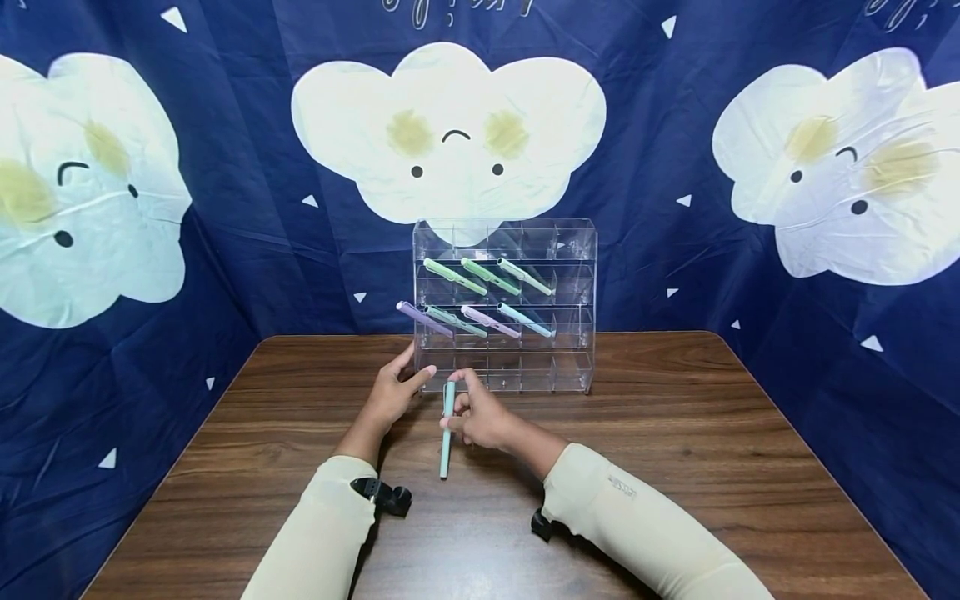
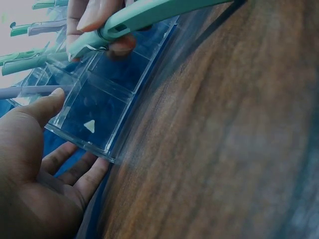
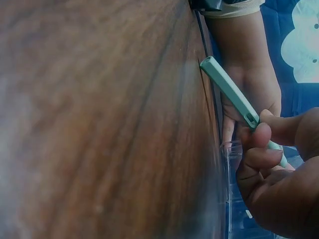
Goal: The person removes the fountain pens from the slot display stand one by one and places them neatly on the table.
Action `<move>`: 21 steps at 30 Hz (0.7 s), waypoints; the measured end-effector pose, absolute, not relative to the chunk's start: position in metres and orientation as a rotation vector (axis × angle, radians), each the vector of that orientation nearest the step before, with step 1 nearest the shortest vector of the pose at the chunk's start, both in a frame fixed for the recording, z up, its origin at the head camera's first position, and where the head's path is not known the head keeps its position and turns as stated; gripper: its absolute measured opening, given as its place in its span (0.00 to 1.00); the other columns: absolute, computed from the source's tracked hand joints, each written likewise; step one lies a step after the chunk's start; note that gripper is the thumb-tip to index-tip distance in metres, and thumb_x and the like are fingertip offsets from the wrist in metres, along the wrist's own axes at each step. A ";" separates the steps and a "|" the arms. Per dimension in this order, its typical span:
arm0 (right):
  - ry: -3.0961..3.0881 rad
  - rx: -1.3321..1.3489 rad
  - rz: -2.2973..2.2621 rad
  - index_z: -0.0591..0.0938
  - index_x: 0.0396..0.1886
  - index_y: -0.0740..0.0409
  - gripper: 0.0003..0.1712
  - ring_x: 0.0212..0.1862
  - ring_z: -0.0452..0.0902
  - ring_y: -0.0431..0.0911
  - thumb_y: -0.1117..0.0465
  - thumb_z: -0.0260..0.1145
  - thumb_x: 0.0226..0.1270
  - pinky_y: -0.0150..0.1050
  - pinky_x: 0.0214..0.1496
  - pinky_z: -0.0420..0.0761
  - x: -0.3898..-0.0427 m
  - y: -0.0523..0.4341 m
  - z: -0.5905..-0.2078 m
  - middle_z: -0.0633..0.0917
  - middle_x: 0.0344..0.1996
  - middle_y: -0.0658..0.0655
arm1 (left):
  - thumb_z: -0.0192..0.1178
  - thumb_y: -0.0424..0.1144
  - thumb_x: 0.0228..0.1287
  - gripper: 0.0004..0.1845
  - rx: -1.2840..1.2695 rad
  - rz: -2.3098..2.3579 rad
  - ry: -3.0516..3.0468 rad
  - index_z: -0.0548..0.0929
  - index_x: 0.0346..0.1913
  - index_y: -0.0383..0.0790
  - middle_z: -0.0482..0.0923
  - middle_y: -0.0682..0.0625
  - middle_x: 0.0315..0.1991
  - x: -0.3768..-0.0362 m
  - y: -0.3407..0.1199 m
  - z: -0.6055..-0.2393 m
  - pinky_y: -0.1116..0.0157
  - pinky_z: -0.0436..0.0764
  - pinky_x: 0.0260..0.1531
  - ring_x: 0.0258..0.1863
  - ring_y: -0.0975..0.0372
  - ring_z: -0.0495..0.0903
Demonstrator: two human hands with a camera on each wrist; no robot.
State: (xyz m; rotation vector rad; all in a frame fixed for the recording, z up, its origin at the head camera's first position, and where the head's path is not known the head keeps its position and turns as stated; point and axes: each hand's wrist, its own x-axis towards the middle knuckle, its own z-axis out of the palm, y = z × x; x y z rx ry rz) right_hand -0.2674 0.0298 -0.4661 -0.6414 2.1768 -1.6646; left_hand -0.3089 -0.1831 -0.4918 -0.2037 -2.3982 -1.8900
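Observation:
A clear acrylic rack (image 1: 572, 367) with rows of small compartments stands at the back of the wooden table (image 1: 675, 467). Several pastel pens (image 1: 487, 277) lie slanted in its middle rows. My left hand (image 1: 393, 392) rests with straight fingers against the rack's lower left corner, thumb on the front face (image 2: 94, 112). My right hand (image 1: 480, 414) pinches a mint-green pen (image 1: 446, 442) near its upper end, just in front of the bottom row. The pen (image 3: 227, 89) points back towards me, its tip close to the left compartments (image 2: 149, 15).
A dark blue cloth with white cloud faces (image 1: 450, 133) hangs behind and around the table. The rack's top row and bottom row hold nothing that I can see. A purple pen (image 1: 422, 318) sticks out past the rack's left side, above my left hand.

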 end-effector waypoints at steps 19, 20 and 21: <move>2.175 -0.503 -1.589 0.70 0.65 0.65 0.32 0.19 0.70 0.42 0.73 0.77 0.69 0.32 0.23 0.71 -0.275 0.021 -0.472 0.79 0.27 0.54 | 0.68 0.45 0.79 0.40 -0.207 -1.860 -2.418 0.63 0.87 0.59 0.72 0.37 0.80 -0.310 -0.184 -0.492 0.61 0.82 0.63 0.77 0.42 0.76; 2.168 -0.495 -1.590 0.70 0.65 0.66 0.31 0.19 0.70 0.42 0.74 0.76 0.69 0.32 0.22 0.70 -0.275 0.021 -0.472 0.79 0.26 0.54 | 0.68 0.45 0.79 0.40 -0.205 -1.862 -2.416 0.63 0.87 0.59 0.72 0.37 0.80 -0.310 -0.184 -0.492 0.58 0.82 0.64 0.77 0.42 0.76; 2.163 -0.485 -1.589 0.70 0.65 0.66 0.31 0.19 0.69 0.42 0.74 0.76 0.69 0.32 0.22 0.69 -0.275 0.020 -0.472 0.79 0.26 0.54 | 0.68 0.44 0.79 0.40 -0.201 -1.865 -2.414 0.63 0.87 0.59 0.72 0.37 0.80 -0.310 -0.184 -0.492 0.55 0.82 0.66 0.77 0.42 0.76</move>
